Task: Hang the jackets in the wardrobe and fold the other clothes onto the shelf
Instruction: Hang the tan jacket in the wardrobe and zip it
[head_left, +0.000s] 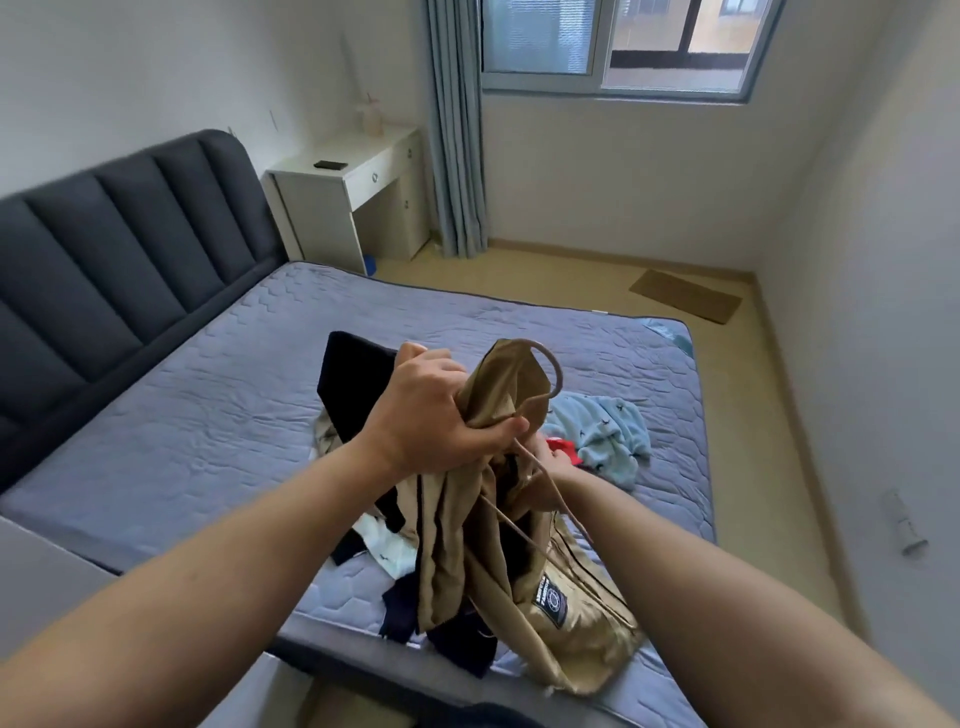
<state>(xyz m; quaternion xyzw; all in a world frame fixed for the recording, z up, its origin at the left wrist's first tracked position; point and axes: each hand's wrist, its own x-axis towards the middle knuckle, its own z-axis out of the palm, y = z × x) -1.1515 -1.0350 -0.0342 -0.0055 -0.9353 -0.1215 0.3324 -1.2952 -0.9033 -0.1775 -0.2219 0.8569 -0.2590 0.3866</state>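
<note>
My left hand (426, 410) grips the bunched collar of a tan jacket (519, 561) and holds it above the bed (197, 426). A hanger hook (545, 364) sticks out above the collar. The jacket's body hangs down to the mattress, with drawcords trailing and a black patch on it. My right hand (550, 462) is mostly hidden behind the jacket fabric, its fingers among the folds just below my left hand. Under the jacket lies a pile of dark navy and white clothes (395, 551). A light blue garment (608, 436) and a red item (566, 449) lie to the right.
A dark padded headboard (104, 270) runs along the left. A white desk (358, 187) stands in the far corner beside a blue-grey curtain (457, 130) and a window (623, 47). Bare floor with a brown mat (685, 301) lies beyond the bed.
</note>
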